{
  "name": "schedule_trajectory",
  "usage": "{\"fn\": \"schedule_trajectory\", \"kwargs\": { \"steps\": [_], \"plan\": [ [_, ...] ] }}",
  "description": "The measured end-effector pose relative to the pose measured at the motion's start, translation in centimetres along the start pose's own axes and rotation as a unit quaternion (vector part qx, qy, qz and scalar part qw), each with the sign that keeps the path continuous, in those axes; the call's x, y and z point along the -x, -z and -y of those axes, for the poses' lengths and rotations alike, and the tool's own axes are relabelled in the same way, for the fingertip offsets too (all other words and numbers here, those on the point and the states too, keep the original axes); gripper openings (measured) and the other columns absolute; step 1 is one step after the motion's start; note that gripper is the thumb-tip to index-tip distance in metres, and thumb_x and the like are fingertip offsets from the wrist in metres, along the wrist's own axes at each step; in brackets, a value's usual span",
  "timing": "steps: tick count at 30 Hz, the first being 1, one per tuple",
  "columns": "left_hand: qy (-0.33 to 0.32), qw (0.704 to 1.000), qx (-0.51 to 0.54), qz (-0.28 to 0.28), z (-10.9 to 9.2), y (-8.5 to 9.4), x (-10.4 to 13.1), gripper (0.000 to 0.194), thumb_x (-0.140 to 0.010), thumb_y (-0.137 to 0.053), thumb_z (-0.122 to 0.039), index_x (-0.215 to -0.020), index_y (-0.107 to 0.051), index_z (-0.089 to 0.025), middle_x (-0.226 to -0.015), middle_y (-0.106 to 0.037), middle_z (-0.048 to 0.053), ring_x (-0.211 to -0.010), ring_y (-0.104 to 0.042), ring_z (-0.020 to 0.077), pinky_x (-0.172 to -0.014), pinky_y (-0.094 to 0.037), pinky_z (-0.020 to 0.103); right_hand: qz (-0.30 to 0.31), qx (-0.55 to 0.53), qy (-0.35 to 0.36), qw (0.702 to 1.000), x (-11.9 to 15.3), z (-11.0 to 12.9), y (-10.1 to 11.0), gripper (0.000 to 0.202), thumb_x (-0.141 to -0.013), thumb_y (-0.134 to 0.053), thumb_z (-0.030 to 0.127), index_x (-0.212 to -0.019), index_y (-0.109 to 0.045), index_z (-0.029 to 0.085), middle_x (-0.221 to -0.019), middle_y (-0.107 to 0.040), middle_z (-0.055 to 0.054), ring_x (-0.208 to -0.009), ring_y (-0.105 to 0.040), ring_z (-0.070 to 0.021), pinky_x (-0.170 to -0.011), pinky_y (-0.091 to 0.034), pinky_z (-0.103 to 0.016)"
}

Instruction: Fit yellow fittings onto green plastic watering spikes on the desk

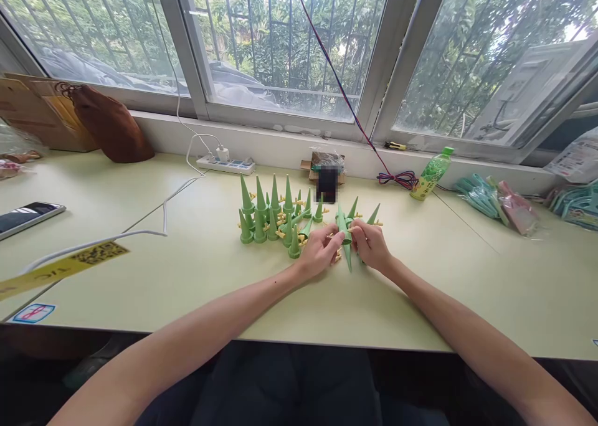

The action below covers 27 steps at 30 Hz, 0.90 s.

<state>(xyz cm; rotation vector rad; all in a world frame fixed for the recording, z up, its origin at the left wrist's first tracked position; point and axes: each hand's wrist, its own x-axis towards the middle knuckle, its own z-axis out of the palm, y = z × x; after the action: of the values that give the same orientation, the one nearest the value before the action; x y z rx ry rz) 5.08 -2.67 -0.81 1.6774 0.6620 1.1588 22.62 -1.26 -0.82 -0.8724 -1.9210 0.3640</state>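
Between my hands is a green cone [343, 225], its tip pointing up and away from me. My left hand [321, 250] has its fingers closed round the cone's left side. At the cone's right side my right hand [369, 244] pinches a small yellow piece [352, 229]. Several green cones [260, 209] with yellow pieces stand in a cluster left of my hands. A few more cones [374, 214] are behind my right hand, and another cone [347, 259] lies below the held one, pointing toward me.
Behind the cones is a small open box [306, 164] with a dark object [326, 184]. A green bottle [432, 174] and wrapped packets [481, 197] are at the right. A power strip [238, 165], white cable [166, 208], phone [30, 217] and brown bag [112, 127] are at the left.
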Motion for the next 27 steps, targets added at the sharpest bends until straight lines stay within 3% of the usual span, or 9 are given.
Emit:
{"fn": "schedule_trajectory", "kwargs": {
  "steps": [6,11,17,27],
  "plan": [
    [-0.061,0.995,-0.082,-0.005,-0.2,0.1,0.0,0.033,-0.094,-0.054,-0.048,-0.083,-0.048,-0.017,-0.079,-0.047,0.000,-0.050,-0.046,0.0055,-0.043,-0.037,0.020,-0.020,0.013,-0.004,1.000,-0.1,0.4,0.0,0.057,-0.103,-0.029,0.055,-0.057,-0.039,0.022,-0.047,-0.047,0.001,-0.044,-0.042,-0.0104,-0.047,-0.034,-0.025],
    [-0.109,0.983,-0.149,-0.003,0.4,0.0,0.1,0.025,-0.094,-0.057,-0.041,-0.087,-0.049,-0.018,-0.089,-0.047,0.001,-0.054,-0.045,0.0050,-0.046,-0.040,0.020,-0.039,0.022,-0.028,0.999,-0.3,1.0,0.1,0.062,-0.103,-0.032,0.053,-0.050,-0.038,0.021,-0.041,-0.046,0.001,-0.039,-0.040,-0.0096,-0.045,-0.034,-0.025],
    [-0.136,0.969,-0.205,0.004,0.8,0.1,0.0,0.023,-0.099,-0.047,-0.034,-0.113,-0.060,-0.021,-0.110,-0.054,0.008,-0.057,-0.048,0.0055,-0.052,-0.045,0.021,-0.058,0.026,-0.060,0.996,-0.4,1.5,0.0,0.067,-0.101,-0.036,0.055,-0.043,-0.038,0.021,-0.036,-0.043,0.000,-0.036,-0.037,-0.0094,-0.042,-0.032,-0.025],
    [-0.095,0.968,-0.225,-0.047,0.8,-0.7,0.0,0.029,-0.101,-0.046,-0.038,-0.124,-0.054,-0.023,-0.117,-0.055,0.009,-0.058,-0.051,0.0074,-0.062,-0.050,0.027,-0.071,-0.009,-0.090,0.993,-0.4,1.4,-0.1,0.065,-0.101,-0.039,0.052,-0.044,-0.039,0.021,-0.037,-0.044,0.001,-0.037,-0.039,-0.0097,-0.043,-0.035,-0.025]
  ]
}}
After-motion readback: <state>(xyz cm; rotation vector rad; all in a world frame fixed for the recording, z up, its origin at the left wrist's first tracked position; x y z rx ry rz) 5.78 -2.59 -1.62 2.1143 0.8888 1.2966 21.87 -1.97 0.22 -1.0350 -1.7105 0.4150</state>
